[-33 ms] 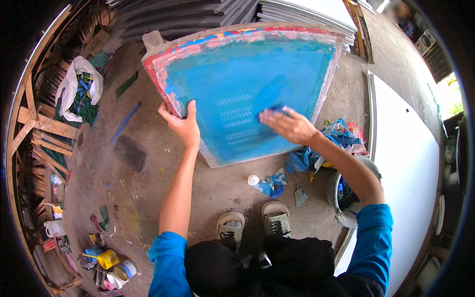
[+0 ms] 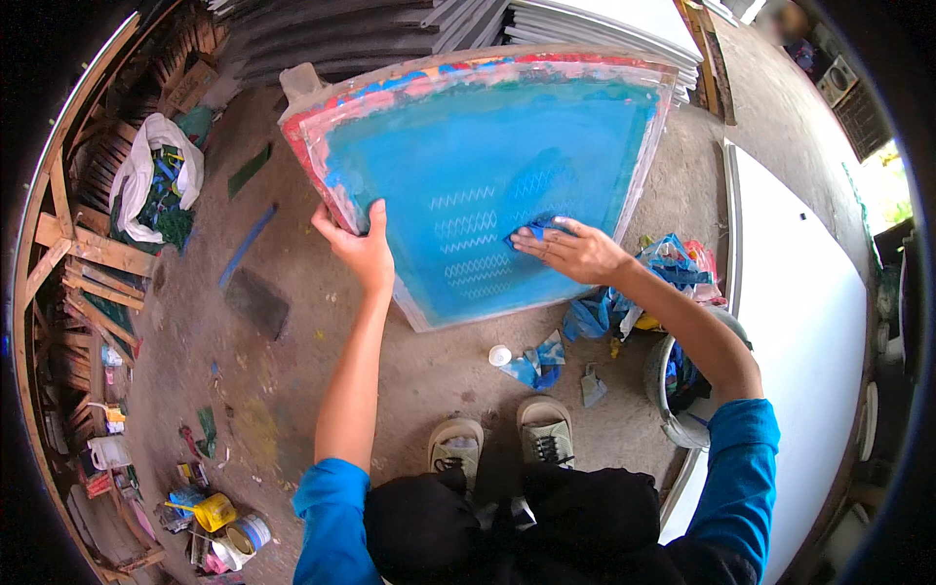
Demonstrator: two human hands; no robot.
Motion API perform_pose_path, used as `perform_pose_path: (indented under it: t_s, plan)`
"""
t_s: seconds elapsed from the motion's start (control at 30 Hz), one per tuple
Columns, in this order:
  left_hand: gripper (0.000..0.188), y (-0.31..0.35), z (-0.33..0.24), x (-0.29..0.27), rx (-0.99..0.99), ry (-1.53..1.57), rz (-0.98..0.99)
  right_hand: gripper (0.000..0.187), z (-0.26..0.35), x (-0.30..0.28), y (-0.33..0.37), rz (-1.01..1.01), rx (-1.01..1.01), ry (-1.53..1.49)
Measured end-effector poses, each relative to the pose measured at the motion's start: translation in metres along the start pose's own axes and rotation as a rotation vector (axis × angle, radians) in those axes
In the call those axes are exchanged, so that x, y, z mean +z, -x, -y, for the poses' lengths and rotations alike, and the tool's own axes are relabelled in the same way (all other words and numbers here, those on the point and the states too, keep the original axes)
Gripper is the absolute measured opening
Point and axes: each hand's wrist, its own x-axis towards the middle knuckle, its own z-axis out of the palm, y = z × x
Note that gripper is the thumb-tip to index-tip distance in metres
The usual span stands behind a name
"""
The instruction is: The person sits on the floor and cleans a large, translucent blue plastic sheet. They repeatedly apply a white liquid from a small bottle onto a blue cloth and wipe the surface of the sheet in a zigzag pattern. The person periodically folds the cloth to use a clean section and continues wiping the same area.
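Observation:
A screen printing frame (image 2: pixel 419 146) with blue mesh and a paint-smeared border stands tilted in front of me. Pale zigzag lines run in rows across its lower middle, and a darker blue smear lies to the upper right of them. My left hand (image 2: pixel 361 244) grips the frame's left edge, thumb on the near face and fingers behind. Against the mesh, just right of the zigzags, my right hand (image 2: pixel 575 252) presses a crumpled dark blue rag (image 2: pixel 536 227), mostly covered by the fingers.
Beside my right forearm are a bucket (image 2: pixel 657 375) of stained scraps and crumpled plastic (image 2: pixel 673 263). A white panel (image 2: pixel 799 292) lies at the right. Blue scraps (image 2: pixel 534 366) and a white cap (image 2: pixel 499 355) lie near my shoes. Paint cans (image 2: pixel 247 532) stand lower left; stacked sheets (image 2: pixel 370 39) lie behind the frame.
My right hand and the rag have shifted slightly down on the mesh, and the hand's motion blur is gone. My left hand and the frame stay where they were.

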Motion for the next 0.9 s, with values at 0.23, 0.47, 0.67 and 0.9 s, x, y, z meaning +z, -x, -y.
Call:
perform_pose_path:
  t_s: [0.23,0.47,0.67,0.9]
  plan:
    - [0.060,-0.001,-0.001,0.003,-0.005,0.015,0.011,0.053,0.003,0.000,0.009,-0.006,0.059,-0.075]
    - [0.061,-0.001,0.002,0.001,0.024,-0.039,-0.022,0.051,-0.017,-0.015,-0.001,-0.036,0.204,0.056]
    - [0.067,0.002,0.001,-0.003,0.020,-0.076,-0.024,0.050,-0.018,-0.031,-0.022,-0.031,0.341,0.100]
    - [0.089,0.007,0.005,0.001,0.271,-0.256,-0.043,0.054,0.001,-0.021,-0.033,-0.102,0.555,0.101]
